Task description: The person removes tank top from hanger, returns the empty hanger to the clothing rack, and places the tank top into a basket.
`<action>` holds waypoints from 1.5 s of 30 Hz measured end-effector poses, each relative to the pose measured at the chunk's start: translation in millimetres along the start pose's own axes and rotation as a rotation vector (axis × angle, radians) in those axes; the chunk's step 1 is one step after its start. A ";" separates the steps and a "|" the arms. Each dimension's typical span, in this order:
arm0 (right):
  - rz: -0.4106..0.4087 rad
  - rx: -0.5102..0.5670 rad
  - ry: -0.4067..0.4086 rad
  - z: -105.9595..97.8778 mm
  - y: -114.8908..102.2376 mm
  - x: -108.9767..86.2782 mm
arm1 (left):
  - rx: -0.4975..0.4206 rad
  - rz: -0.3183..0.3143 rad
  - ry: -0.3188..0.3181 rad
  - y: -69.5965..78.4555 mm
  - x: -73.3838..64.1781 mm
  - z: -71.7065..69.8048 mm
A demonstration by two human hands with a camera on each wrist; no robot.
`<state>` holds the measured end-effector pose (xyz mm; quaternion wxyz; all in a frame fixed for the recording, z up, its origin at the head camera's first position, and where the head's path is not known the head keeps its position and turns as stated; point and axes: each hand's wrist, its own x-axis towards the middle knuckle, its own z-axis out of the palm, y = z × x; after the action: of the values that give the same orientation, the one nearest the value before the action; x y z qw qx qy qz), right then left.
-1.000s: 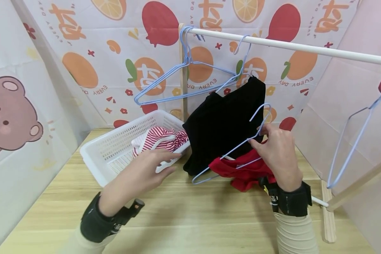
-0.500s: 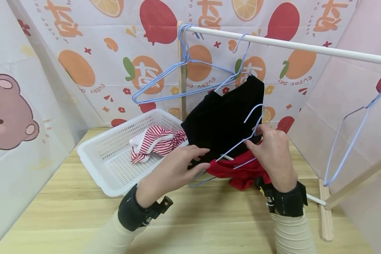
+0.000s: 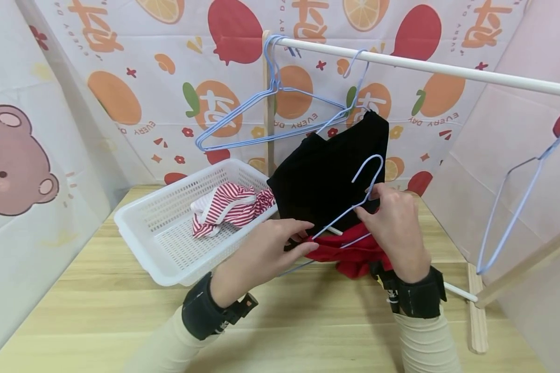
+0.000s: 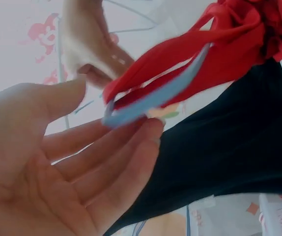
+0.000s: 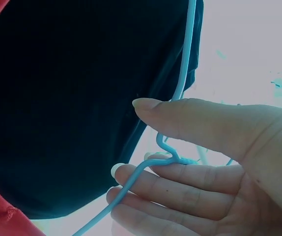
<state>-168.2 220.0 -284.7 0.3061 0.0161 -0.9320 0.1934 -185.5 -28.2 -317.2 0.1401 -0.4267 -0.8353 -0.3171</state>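
My right hand [image 3: 394, 223] pinches a light blue wire hanger [image 3: 338, 218] just below its hook. The right wrist view shows the thumb on one side of the hanger neck [image 5: 166, 145] and the fingers behind it. A red garment [image 3: 329, 253] hangs on the tilted hanger's lower left part. At that end my left hand [image 3: 266, 251] has its fingers and thumb apart around the garment's edge. In the left wrist view, the fingers lie mostly straight behind the hanger's end [image 4: 131, 114], close to the red cloth [image 4: 180, 54]; contact is unclear.
A black garment [image 3: 331, 166] hangs on the white rail [image 3: 420, 62] right behind the hands. Several bare blue hangers [image 3: 242, 116] hang at left, another hanger [image 3: 513, 207] at right. A white basket [image 3: 144, 243] holds a red-striped garment [image 3: 233, 204]. The wooden table [image 3: 308, 331] lies below.
My left hand has moved right, from beside the basket to the red garment's left edge. My right hand, still holding the hanger, has shifted slightly left.
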 end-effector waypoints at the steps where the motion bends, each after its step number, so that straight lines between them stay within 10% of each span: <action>1: 0.004 -0.001 -0.005 0.1 -0.5 -0.3 | 0.014 0.006 0.005 0.7 0.6 1.6; 45: -0.049 0.022 0.099 9.7 2.5 -2.7 | 0.049 -0.067 0.025 -0.5 -0.6 1.3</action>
<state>-171.9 218.4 -294.3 0.3565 0.0327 -0.9128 0.1965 -185.5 -28.0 -318.7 0.1503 -0.3911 -0.8547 -0.3064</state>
